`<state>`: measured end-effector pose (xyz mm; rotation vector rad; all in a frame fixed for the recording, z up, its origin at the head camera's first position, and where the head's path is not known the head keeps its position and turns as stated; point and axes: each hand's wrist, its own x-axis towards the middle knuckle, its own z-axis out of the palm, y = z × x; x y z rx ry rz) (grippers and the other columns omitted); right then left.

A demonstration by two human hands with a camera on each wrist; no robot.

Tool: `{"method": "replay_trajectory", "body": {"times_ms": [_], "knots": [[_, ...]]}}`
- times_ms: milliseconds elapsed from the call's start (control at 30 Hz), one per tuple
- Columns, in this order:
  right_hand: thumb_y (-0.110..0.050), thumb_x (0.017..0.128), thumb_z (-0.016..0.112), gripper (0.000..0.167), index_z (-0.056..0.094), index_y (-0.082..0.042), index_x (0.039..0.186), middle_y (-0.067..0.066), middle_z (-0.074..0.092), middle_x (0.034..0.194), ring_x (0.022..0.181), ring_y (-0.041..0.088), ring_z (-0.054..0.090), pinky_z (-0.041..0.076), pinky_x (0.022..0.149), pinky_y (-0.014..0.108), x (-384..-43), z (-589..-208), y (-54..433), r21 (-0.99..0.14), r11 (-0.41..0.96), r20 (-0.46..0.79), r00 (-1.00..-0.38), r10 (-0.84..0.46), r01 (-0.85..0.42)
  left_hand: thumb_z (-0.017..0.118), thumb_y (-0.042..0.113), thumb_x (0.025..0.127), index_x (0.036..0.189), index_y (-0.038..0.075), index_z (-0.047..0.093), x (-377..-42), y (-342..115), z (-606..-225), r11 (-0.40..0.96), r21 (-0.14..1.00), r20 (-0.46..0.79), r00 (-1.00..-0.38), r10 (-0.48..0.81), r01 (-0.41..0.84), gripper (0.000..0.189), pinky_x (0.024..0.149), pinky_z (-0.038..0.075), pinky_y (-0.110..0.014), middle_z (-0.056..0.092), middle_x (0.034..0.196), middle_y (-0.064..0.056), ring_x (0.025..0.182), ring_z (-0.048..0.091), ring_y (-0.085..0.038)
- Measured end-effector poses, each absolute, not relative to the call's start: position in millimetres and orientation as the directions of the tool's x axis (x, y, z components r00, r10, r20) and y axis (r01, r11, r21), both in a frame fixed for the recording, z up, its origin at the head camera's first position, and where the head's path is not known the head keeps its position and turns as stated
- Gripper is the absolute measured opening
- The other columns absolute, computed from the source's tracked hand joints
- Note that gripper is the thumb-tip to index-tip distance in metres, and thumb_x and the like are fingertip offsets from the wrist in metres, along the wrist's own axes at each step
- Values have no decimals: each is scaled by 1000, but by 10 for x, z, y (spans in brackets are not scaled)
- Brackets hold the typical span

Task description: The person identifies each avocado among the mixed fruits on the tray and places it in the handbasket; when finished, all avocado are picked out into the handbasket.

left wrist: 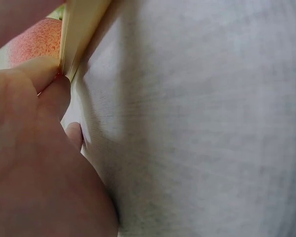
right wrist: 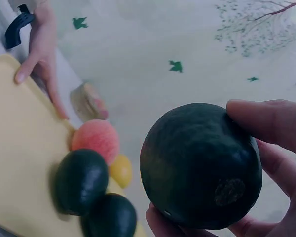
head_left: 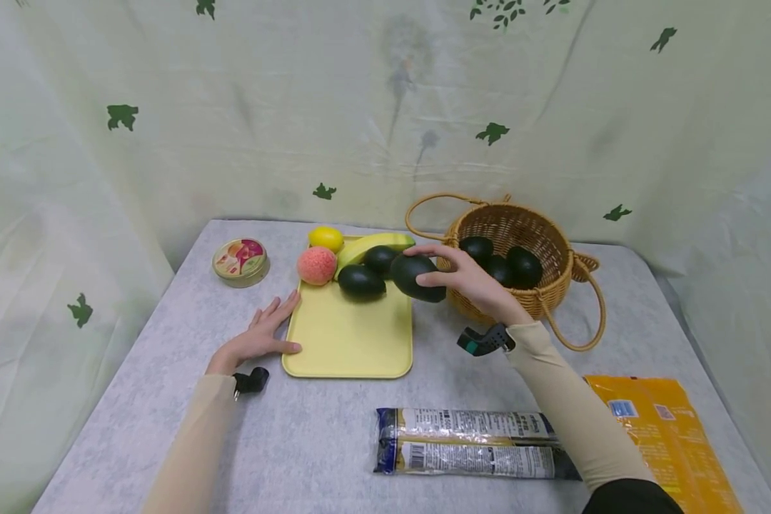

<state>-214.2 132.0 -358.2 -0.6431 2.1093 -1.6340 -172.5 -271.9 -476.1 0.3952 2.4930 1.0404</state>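
Observation:
In the head view my right hand [head_left: 467, 283] grips a dark green avocado [head_left: 412, 277] between thumb and fingers, above the right side of a yellow tray [head_left: 350, 343]. The right wrist view shows this avocado [right wrist: 200, 168] close up. My left hand [head_left: 260, 334] lies at the tray's left edge, fingers extended and touching the rim. Two more avocados [head_left: 362, 283] rest on the tray beside a banana [head_left: 373, 245], a pink peach [head_left: 317, 265] and a lemon [head_left: 325, 238]. At the right, a wicker basket [head_left: 555, 282] holds 3 avocados [head_left: 524, 267].
A round tin [head_left: 240, 262] stands left of the tray. Nearer the front lie a long plastic-wrapped package [head_left: 475, 442] and, at right, an orange packet [head_left: 668, 435] partly behind the right forearm. The basket's looped handles [head_left: 600, 321] stick out at its sides.

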Motion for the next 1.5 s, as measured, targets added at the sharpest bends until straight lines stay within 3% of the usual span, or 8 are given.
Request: {"method": "replay_trajectory", "body": {"times_ms": [67, 233, 500, 733, 1067, 1367, 1500], "knots": [[-25, 92, 66, 48, 52, -18, 138, -1, 37, 147, 131, 23, 38, 42, 98, 45, -2128, -3518, 1422, -979, 170, -7, -822, -569, -109, 72, 36, 84, 155, 12, 2, -1723, -2719, -4762, 685, 721, -258, -877, 405, 104, 103, 107, -17, -58, -1, 159, -16, 141, -13, -40], [-19, 95, 61, 47, 47, -16, 140, 11, 41, 141, 121, 31, 46, 49, 90, 42, -2135, -3385, 1708, -993, 90, 23, -870, -492, -76, 72, 36, 84, 155, 12, 1, -1714, -2707, -4755, 686, 722, -266, -878, 399, 93, 103, 107, -17, -58, -1, 159, -16, 141, -14, -40], [-21, 97, 58, 44, 47, -21, 140, 7, 39, 142, 118, 26, 45, 50, 84, 33, -2187, -3365, 2179, -993, 112, 9, -944, -331, -49, 73, 36, 83, 155, 13, 2, -1712, -2692, -4755, 681, 728, -270, -879, 394, 82, 103, 106, -18, -58, -1, 159, -16, 141, -15, -40], [-21, 95, 61, 45, 49, -20, 138, 5, 43, 138, 114, 23, 47, 50, 82, 29, -2260, -3409, 2440, -980, 196, -24, -966, -257, -28, 72, 36, 84, 155, 12, 2, -1703, -2704, -4765, 681, 726, -254, -884, 393, 94, 102, 107, -17, -58, 0, 159, -14, 141, -14, -40], [-13, 94, 61, 49, 47, -14, 140, 3, 37, 144, 112, 23, 49, 48, 91, 40, -2408, -3427, 2697, -945, 325, -88, -935, -344, -31, 73, 35, 83, 155, 14, 3, -1716, -2709, -4799, 680, 725, -243, -885, 397, 106, 102, 106, -17, -58, 1, 159, -14, 141, -13, -40], [0, 89, 62, 46, 53, -6, 134, 5, 40, 141, 103, 31, 56, 51, 83, 38, -2500, -3386, 2737, -896, 437, -154, -869, -470, -77, 72, 35, 84, 155, 13, 4, -1700, -2702, -4774, 677, 728, -238, -888, 394, 105, 101, 107, -17, -58, 2, 159, -15, 142, -13, -40], [-2, 89, 63, 46, 54, -9, 133, 6, 40, 144, 110, 30, 50, 46, 88, 45, -2511, -3389, 2689, -859, 506, -226, -828, -513, -80, 71, 36, 85, 155, 12, 4, -1700, -2703, -4767, 685, 721, -238, -889, 391, 108, 100, 107, -16, -58, 2, 159, -15, 142, -12, -39]]}}
